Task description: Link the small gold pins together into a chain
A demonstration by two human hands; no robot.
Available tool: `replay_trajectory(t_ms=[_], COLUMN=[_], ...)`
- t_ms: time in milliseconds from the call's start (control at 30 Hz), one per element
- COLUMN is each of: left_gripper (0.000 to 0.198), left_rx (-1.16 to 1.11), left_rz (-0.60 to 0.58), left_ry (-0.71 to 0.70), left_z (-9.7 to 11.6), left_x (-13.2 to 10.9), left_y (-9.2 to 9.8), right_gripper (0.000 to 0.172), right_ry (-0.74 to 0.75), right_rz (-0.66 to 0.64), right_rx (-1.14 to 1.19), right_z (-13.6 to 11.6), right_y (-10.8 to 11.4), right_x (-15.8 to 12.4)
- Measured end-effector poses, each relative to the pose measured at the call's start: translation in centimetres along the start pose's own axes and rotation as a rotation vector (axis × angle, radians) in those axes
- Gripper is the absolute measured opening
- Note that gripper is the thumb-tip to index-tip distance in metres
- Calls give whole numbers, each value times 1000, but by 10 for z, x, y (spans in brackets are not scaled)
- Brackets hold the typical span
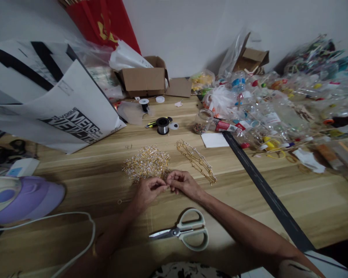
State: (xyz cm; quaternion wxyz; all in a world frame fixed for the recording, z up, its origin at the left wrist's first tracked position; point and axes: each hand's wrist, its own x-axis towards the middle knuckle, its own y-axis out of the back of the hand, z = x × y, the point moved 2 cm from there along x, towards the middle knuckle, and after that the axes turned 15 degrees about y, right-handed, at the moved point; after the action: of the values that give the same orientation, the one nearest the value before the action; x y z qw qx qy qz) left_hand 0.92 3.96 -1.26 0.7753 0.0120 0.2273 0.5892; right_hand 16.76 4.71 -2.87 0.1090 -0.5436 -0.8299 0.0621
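here, jar (204, 115) of bits (199, 128), hands (146, 193) by glittering pile (146, 163)

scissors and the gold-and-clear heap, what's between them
The head view shows the left hand between the heap and the scissors, with the right hand close beside it; wooden tabletop shows from the hands toward the scissors.

Beyond the left grip (149, 193), off to its left, a white bag (84, 90) carries slanted black print: a small "VOGUE", a bold "MENS" below it, then a line that seems to begin "NE", its remainder unclear. Farther past it, a red bag (120, 21) bears a gold mark, illegible. Beyond the right grip (184, 183), rightward, a red-and-white packet (224, 126) has print too small to read.
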Motion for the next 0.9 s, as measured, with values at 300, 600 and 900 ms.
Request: replay_trajectory(t_ms=[300,600,900], left_gripper=[13,19,29], left_rx=[63,-50,-134], left_rz=[-31,-124,-161], left_ry=[-20,-11,52], left_z=[6,2,-1], left_x=[-2,1,1], left_y=[3,4,3], right_gripper=[29,29,35], right_ry=[-8,-1,20], right_rz=[-4,-12,6], right_rx=[5,13,11], right_z=[-2,-3,-2], right_y=[-1,-2,-2], right_x=[0,0,1])
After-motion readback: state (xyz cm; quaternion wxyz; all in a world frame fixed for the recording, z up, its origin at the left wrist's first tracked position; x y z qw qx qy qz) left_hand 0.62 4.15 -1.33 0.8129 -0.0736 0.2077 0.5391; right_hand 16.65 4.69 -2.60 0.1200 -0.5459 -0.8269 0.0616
